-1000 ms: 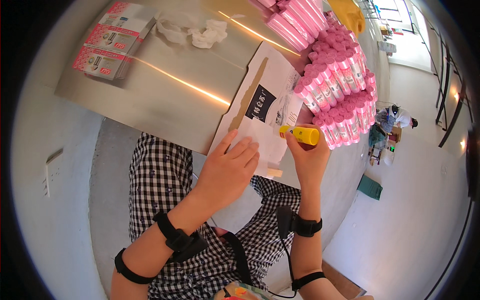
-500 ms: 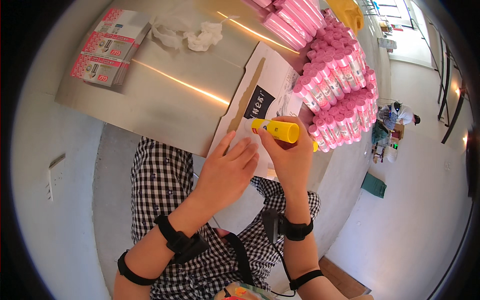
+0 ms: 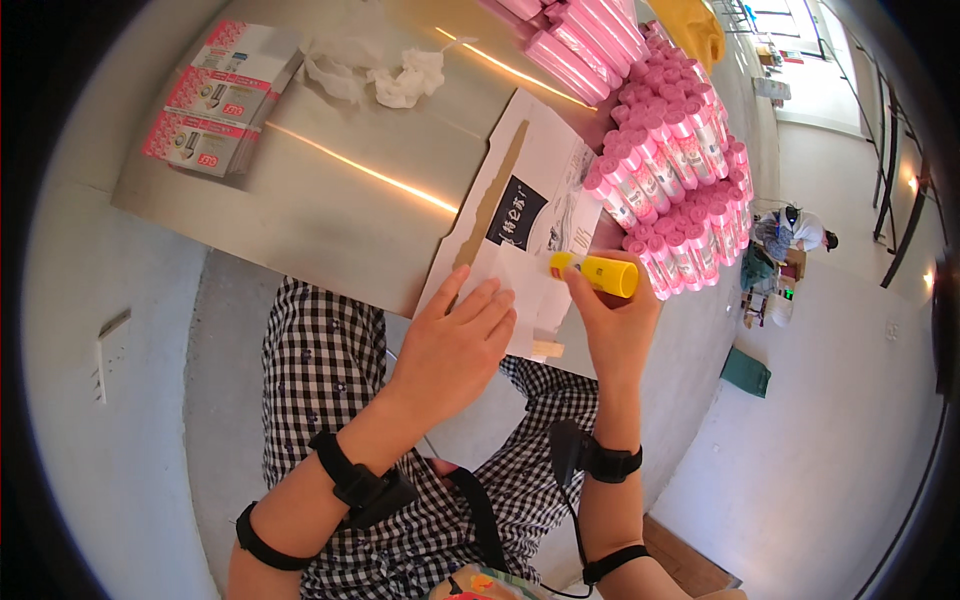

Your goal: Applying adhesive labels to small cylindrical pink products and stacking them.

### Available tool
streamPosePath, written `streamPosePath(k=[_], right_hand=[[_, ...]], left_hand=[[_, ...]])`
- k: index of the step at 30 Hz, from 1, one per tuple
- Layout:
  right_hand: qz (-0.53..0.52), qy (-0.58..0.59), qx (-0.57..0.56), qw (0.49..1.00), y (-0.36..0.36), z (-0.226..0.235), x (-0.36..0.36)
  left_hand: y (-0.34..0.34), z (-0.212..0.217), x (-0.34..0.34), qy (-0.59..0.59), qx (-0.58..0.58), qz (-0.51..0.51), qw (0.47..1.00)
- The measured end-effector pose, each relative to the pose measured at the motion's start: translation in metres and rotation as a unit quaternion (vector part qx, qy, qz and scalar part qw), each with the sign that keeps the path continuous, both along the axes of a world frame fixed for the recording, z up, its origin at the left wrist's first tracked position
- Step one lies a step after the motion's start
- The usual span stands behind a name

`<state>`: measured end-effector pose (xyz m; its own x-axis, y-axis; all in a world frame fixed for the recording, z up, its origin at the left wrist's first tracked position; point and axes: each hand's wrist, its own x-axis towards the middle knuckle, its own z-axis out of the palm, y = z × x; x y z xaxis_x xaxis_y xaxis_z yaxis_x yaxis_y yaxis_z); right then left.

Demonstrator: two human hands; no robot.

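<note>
My right hand (image 3: pixel 622 335) grips a yellow glue stick (image 3: pixel 604 276), its tip pointing left over the right side of a white paper piece (image 3: pixel 512 268). Whether the tip touches the paper I cannot tell. My left hand (image 3: pixel 448 338) lies flat with fingers stretched, pressing on the paper's left part. Beneath the paper is a white cardboard sheet (image 3: pixel 556 140) with a torn brown strip along its left side and a black printed patch. The cardboard rests near the edge of a metal table (image 3: pixel 370 220).
Several pink-capped tubes (image 3: pixel 668 165) stand packed beyond the cardboard to the right, with pink packs (image 3: pixel 585 45) behind. Stacked pink-and-white printed cards (image 3: pixel 210 105) lie far left, near crumpled white tissue (image 3: pixel 408 78). A person (image 3: pixel 798 228) is in the background right.
My right hand has moved the glue stick to the right and slightly down across the paper. My left hand has stayed in place.
</note>
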<state>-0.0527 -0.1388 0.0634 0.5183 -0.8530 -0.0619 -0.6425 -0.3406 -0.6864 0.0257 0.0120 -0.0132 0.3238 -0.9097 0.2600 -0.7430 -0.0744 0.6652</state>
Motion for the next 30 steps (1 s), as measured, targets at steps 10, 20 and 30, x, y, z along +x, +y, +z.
streamPosePath(k=[10,20,30], right_hand=[[0.004,-0.010,-0.021,1.000,-0.002,-0.015,0.001],[0.003,-0.056,0.040,0.998,0.010,-0.006,0.023],[-0.018,-0.044,-0.007,0.999,-0.012,-0.016,-0.008]], left_hand=[[0.000,0.001,0.000,0.003,-0.002,0.003,1.000],[0.001,0.001,0.001,0.001,-0.001,0.003,1.000],[0.000,0.003,0.002,0.004,0.001,0.005,1.000]])
